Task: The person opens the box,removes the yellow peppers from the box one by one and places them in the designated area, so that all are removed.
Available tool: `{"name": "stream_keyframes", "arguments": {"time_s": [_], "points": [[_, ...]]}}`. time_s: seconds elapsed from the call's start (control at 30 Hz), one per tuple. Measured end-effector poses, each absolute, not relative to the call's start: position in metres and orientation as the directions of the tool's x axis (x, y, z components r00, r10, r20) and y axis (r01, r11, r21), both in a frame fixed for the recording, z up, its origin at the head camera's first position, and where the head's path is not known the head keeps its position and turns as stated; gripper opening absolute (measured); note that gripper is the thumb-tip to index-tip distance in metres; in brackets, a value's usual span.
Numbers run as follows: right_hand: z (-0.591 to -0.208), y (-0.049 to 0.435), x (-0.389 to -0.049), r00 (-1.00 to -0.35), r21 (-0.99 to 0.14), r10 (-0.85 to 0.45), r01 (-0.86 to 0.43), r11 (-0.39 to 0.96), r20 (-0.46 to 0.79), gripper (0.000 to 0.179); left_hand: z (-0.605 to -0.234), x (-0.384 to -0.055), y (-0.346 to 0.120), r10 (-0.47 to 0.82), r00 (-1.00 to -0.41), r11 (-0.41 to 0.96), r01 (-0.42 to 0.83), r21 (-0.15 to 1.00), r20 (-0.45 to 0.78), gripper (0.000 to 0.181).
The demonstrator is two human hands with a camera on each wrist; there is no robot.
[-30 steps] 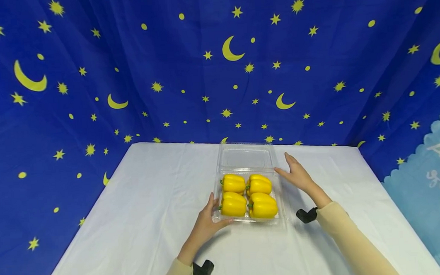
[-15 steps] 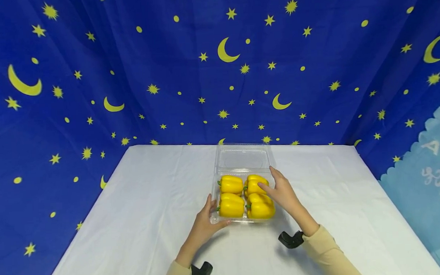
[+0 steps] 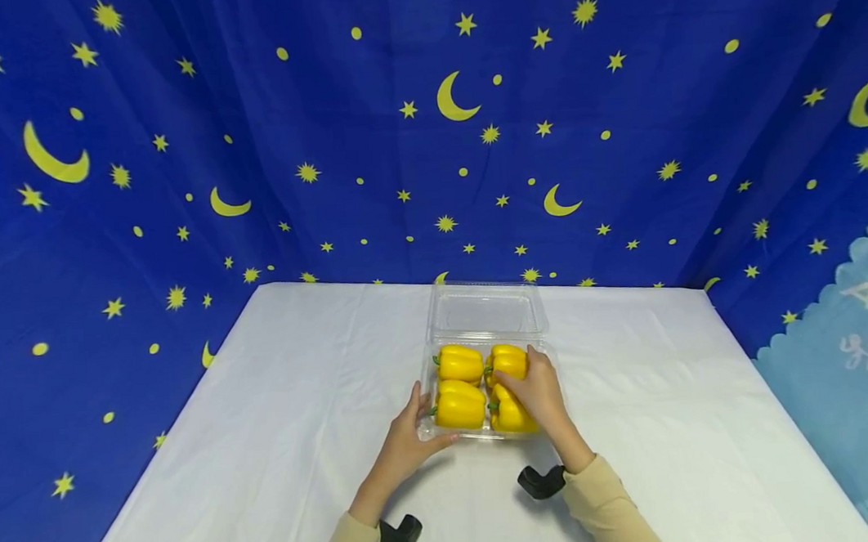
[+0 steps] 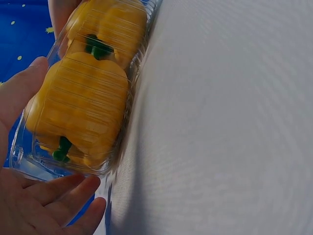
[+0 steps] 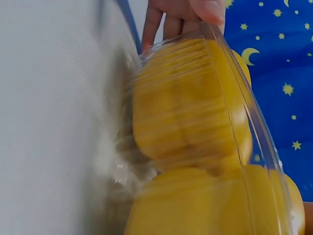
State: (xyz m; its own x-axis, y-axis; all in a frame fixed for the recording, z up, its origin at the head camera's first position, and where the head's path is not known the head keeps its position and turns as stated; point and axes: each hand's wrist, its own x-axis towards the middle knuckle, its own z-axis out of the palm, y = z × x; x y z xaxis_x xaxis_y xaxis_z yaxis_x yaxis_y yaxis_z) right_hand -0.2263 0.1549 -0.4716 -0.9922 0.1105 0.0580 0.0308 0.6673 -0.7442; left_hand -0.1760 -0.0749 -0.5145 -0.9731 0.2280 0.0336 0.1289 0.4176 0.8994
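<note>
Yellow bell peppers with green stems lie in two rows inside a clear plastic clamshell container (image 3: pixel 487 437), its lid (image 3: pixel 488 311) folded back flat. In the head view, my left hand (image 3: pixel 406 440) holds the front left corner, thumb along the front edge and fingers at the left side. My right hand (image 3: pixel 542 392) reaches over the front right pepper (image 3: pixel 506 413) and spans the back right pepper (image 3: pixel 508 359), thumb near its stem and fingers at its right end. The left wrist view shows my left thumb (image 4: pixel 24 88) against the container wall. Most of my right hand is hidden in the right wrist view.
A white cloth (image 3: pixel 323 408) covers the table. Behind it hangs a blue curtain (image 3: pixel 367 127) with yellow moons and stars, and a light blue panel (image 3: pixel 846 397) stands at the right. Black wrist mounts (image 3: pixel 401 535) sit at both cuffs.
My right hand has come from beside the container, moving left and toward me, onto the right-hand peppers. My left hand stays at the corner, and the peppers lie where they were.
</note>
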Motion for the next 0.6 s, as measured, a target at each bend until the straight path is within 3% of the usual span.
{"name": "stream_keyframes", "arguments": {"time_s": [0.4, 0.6], "points": [[-0.473, 0.146, -0.23, -0.978, -0.74, 0.204, 0.172, 0.651, -0.048, 0.091, -0.513, -0.176, -0.073, 0.219, -0.975, 0.427, 0.127, 0.895, 0.034, 0.11], [-0.474, 0.142, -0.226, -0.968, -0.741, 0.252, 0.177, 0.648, -0.01, 0.09, -0.514, -0.176, -0.072, 0.214, -0.976, 0.427, 0.126, 0.895, 0.035, 0.11]]}}
